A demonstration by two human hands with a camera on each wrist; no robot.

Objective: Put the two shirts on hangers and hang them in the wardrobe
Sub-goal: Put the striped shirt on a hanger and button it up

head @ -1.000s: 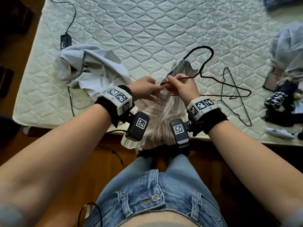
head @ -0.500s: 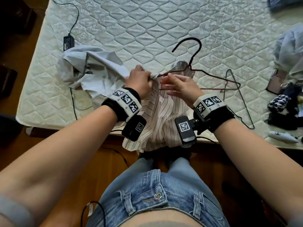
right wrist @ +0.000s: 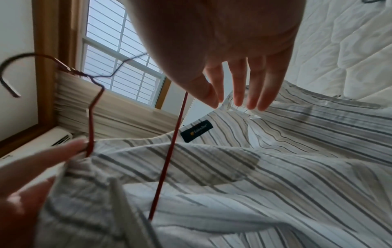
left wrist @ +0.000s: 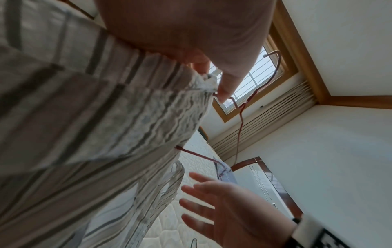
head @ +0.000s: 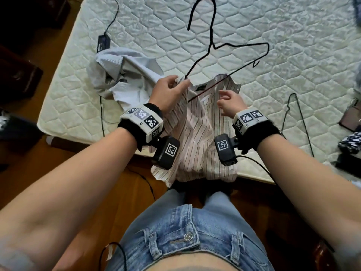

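A striped white shirt [head: 197, 133] hangs over the near edge of the mattress, collar up. A dark red wire hanger [head: 211, 44] stands tilted above it, one end tucked inside the shirt's left shoulder. My left hand [head: 172, 89] pinches that shoulder cloth together with the hanger wire [right wrist: 90, 134]. My right hand [head: 228, 98] hovers just right of the collar with fingers spread, holding nothing [right wrist: 237, 94]. The shirt's dark neck label [right wrist: 196, 130] shows in the right wrist view. A second, pale grey shirt [head: 125, 73] lies crumpled on the mattress to the left.
A second wire hanger [head: 298, 122] lies flat on the quilted mattress [head: 293, 55] at the right. A charger block with cable [head: 103, 42] sits at the far left. Dark clothes and small items [head: 349, 145] crowd the right edge. Wooden floor lies below the bed edge.
The hanger has swung up and away from me, its hook now high. My right hand has let go of it and opened. My left hand keeps pinching the shoulder and has risen.
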